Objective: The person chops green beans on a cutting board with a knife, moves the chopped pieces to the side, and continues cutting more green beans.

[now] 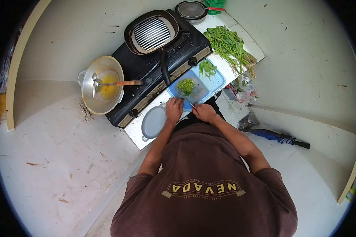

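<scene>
The work in hand looks like chopping greens, and it seems to be about midway. A heap of finely cut greens (186, 86) sits in the middle of the blue cutting board (214, 83), and a small bundle of uncut stems (207, 68) lies at the board's far end. A much larger bunch of long greens (230, 44) waits on the white counter (225, 71) beyond it. Both hands are at the board's near edge, close together and just short of the cut heap. The left hand (173, 111) rests knuckles up with its fingers curled; whether it pinches anything cannot be told at this size. The right hand (204, 113) is closed around what seems to be a knife (194, 106), of which only a thin pale sliver shows between the hands. Left of the board stands a black stove (146, 73) carrying a ridged grill pan (152, 33). A wok (102, 85) on it holds yellow liquid and a ladle (116, 83), and a grey lid (154, 121) lies beside the left forearm. The next move likely calls for pulling the uncut stems toward the near edge, with the left hand pinning them and its fingertips tucked clear of the blade.
</scene>
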`<state>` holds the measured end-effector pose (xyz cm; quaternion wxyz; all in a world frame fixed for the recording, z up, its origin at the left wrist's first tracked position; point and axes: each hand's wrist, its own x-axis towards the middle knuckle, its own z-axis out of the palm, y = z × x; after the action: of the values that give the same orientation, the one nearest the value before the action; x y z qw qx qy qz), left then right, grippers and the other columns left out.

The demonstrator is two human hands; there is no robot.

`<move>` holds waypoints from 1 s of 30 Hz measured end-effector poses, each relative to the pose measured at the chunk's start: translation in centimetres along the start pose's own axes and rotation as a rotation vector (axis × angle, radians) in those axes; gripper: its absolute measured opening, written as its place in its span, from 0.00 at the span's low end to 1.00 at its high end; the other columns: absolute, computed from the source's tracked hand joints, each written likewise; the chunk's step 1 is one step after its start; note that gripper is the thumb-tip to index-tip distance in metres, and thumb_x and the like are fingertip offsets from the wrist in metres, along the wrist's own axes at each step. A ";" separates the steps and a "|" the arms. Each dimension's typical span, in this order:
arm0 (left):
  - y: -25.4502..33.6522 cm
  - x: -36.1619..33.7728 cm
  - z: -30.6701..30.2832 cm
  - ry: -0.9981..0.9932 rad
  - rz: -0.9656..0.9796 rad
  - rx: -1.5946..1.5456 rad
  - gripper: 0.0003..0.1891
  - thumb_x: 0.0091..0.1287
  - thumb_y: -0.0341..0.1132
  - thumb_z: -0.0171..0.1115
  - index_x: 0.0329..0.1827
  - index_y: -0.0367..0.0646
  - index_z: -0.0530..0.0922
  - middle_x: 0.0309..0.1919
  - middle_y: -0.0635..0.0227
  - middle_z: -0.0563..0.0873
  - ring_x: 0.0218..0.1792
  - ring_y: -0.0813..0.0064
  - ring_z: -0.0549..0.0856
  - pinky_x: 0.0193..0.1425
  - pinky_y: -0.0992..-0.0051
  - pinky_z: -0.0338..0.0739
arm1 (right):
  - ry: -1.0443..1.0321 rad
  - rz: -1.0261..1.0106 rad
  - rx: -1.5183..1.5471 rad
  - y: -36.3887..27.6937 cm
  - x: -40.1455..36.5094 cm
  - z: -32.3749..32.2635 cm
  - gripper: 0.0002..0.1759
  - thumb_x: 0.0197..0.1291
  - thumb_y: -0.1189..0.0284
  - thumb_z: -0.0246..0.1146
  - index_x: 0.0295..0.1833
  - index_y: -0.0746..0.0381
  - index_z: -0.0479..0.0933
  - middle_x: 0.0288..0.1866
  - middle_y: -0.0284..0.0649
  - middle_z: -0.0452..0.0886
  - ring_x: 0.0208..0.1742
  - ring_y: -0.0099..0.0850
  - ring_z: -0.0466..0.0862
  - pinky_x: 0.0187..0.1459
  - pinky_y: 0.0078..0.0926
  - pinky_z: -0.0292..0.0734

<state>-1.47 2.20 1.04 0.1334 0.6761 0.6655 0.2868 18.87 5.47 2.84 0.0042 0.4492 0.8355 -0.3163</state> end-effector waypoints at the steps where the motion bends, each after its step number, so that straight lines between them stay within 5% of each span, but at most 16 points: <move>1: 0.0 0.0 0.1 0.001 0.003 -0.002 0.05 0.64 0.28 0.68 0.41 0.43 0.88 0.41 0.64 0.86 0.46 0.59 0.84 0.51 0.60 0.76 | -0.007 0.010 -0.008 -0.1 -0.1 -0.1 0.24 0.76 0.54 0.53 0.48 0.67 0.77 0.30 0.57 0.86 0.36 0.58 0.88 0.40 0.57 0.83; 30: 0.1 -0.6 0.2 0.015 -0.046 -0.062 0.05 0.64 0.28 0.68 0.41 0.40 0.88 0.40 0.61 0.86 0.44 0.56 0.85 0.49 0.59 0.77 | -0.040 -0.011 -0.061 -0.4 0.5 -0.3 0.24 0.76 0.56 0.52 0.46 0.69 0.76 0.30 0.57 0.86 0.35 0.57 0.89 0.39 0.56 0.84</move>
<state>-1.27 1.67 0.78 0.1557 0.6542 0.6725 0.3091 18.29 5.83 3.13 0.0331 0.4379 0.8469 -0.2997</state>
